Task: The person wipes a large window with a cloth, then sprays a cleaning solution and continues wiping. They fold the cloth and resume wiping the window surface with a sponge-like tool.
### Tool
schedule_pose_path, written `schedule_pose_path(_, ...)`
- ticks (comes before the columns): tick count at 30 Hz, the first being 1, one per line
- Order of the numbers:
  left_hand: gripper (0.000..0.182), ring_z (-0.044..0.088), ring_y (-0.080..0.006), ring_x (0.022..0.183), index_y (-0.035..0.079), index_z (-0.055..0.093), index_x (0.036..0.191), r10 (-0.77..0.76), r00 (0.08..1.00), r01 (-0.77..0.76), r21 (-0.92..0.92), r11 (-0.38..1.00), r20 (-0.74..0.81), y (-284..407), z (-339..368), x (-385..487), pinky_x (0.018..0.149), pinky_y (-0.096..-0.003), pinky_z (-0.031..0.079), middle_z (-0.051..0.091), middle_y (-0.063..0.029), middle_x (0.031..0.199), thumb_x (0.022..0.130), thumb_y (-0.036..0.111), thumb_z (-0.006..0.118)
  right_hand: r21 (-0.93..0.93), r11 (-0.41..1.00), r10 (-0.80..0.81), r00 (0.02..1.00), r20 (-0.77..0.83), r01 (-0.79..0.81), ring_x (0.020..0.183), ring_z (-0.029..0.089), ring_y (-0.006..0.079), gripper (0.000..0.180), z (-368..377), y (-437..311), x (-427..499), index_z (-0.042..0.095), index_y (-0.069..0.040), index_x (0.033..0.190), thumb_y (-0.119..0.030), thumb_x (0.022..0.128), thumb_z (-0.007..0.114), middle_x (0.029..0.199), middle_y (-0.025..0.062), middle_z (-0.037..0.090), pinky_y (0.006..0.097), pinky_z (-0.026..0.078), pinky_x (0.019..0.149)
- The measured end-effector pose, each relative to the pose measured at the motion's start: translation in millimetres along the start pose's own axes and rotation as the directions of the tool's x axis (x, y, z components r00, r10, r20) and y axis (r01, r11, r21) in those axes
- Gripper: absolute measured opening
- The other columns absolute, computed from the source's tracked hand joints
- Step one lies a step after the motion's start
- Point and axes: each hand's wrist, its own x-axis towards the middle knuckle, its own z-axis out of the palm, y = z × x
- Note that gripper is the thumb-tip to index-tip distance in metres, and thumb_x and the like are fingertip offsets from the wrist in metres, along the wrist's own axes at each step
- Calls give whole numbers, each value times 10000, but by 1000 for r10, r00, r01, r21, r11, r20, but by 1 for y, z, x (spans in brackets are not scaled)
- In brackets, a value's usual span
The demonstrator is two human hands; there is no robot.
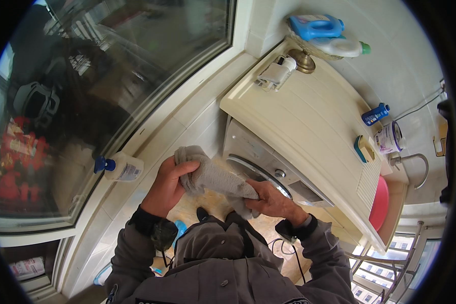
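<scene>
A grey cloth (222, 176) is stretched between my two hands at chest height. My left hand (171, 178) grips a folded bunch of it, thumb laid on top. At the other end, my right hand (268, 199) pinches a corner, and part of the cloth hangs below it. On the window ledge to the left, a spray bottle (125, 167) with a blue head lies tipped toward the glass. Beyond the cloth stands a silver front-loading washing machine (250, 142) with a round door and a knob.
A cream counter (307, 98) covers the washer. It carries a basket (311, 47) of detergent bottles, a blue bottle (375, 114), a sponge (364, 149) and a white tub (389, 137). A pink basin (380, 203) sits in the sink under a faucet (418, 161). A large window (136, 76) fills the left.
</scene>
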Motion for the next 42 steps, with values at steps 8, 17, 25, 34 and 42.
schedule_pose_path(8,273,654,-121,873,2,698,1026,-74,996,56,279,959,57,-54,-23,59,811,-279,506,691,-24,948,978,261,623,494,844,146,976,162,-209,1007,605,116,414,28,-14,2,597,2,1304,-186,943,670,1078,30,666,296,499,904)
schedule_pose_path(17,365,642,-153,1037,41,687,1119,104,942,34,401,916,-319,-91,-80,45,926,-349,495,703,-44,1078,1000,359,556,747,651,221,975,-21,-131,1016,661,161,450,24,-20,-6,593,11,1317,-151,901,648,1147,83,683,295,525,897)
schedule_pose_path(25,644,510,-226,1326,69,426,1479,-102,957,197,-350,916,273,-110,-29,-7,1129,-430,400,539,-106,1425,1061,557,387,626,776,27,995,94,-80,1076,598,153,560,51,-44,43,532,-1,1398,-195,895,686,1199,83,650,290,485,922)
schedule_pose_path(34,407,563,-277,1279,20,489,1422,139,984,-159,195,968,113,-81,-39,-28,1079,-390,438,570,-143,1395,1051,185,518,-22,1000,15,990,-137,-18,1127,600,199,571,36,-53,51,468,-19,1374,-262,916,708,1219,125,647,341,474,960)
schedule_pose_path(42,367,589,-208,1196,-22,539,1352,58,998,-45,-375,926,24,-50,-32,-33,1035,-365,455,606,-106,1315,1024,137,502,373,920,-122,992,-23,122,1212,520,182,601,50,-47,53,427,-32,1472,-307,997,671,1291,111,587,323,436,1034)
